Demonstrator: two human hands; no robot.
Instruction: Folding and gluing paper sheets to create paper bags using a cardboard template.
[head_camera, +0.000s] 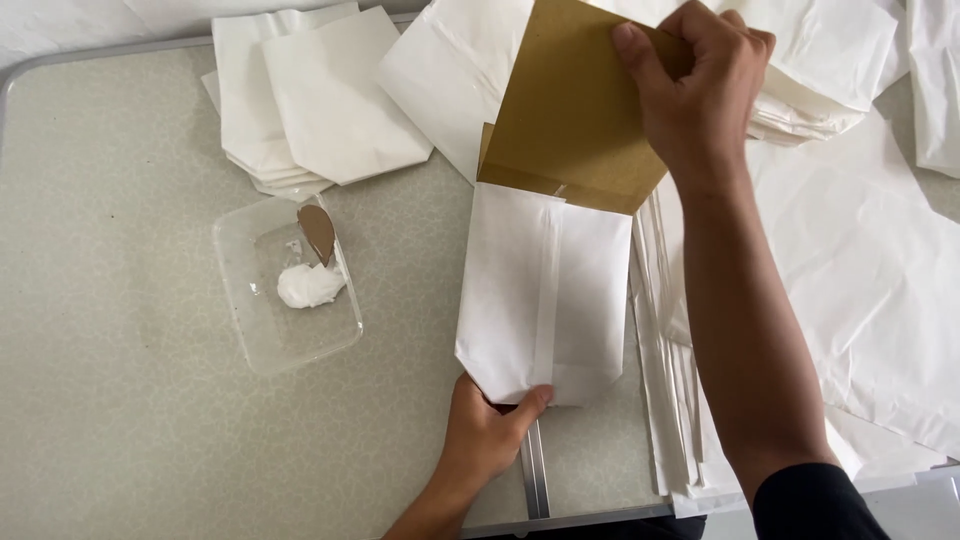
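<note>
- Near edge: the left hand (483, 432) has its fingers clamped on the near bottom edge of the white folded paper bag (545, 290), which lies flat on the grey speckled counter (120, 330).
- Middle: the bag's long axis runs near to far; a brown cardboard sheet (570, 110) sticks out of its far mouth.
- Far: the right hand (700, 90) has its fingers pinched on the sheet's far right corner, in line with that axis.
- Left: a clear plastic tray (250, 330) of white paste stands apart.

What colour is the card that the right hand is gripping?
Brown; the card in the right hand shows clearly in the head view.
</note>
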